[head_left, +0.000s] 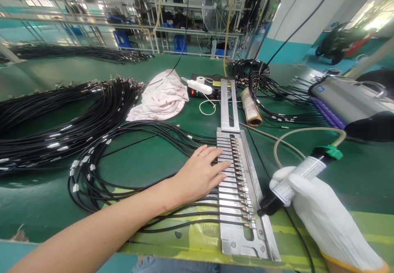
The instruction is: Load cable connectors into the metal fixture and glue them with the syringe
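My bare left hand [201, 172] lies flat, fingers stretched out, on a metal jig [237, 228] and on the black cables [129, 142] laid side by side in its slots. Copper-coloured connector ends [238, 166] line up along the jig's middle. My right hand [320, 211], in a white glove, is closed round a dispensing syringe [295, 180] with a white label and a green cap [334, 152]. Its black tip [261, 211] sits at the connectors near the jig's lower end. A pale tube [295, 131] loops from the cap.
Large bundles of black cable [61, 117] cover the green table's left. A white cloth [163, 94], a white handheld tool [200, 86], a tape roll [250, 109], a second metal bar [229, 105] and a silver machine [351, 101] lie beyond. Racks stand behind.
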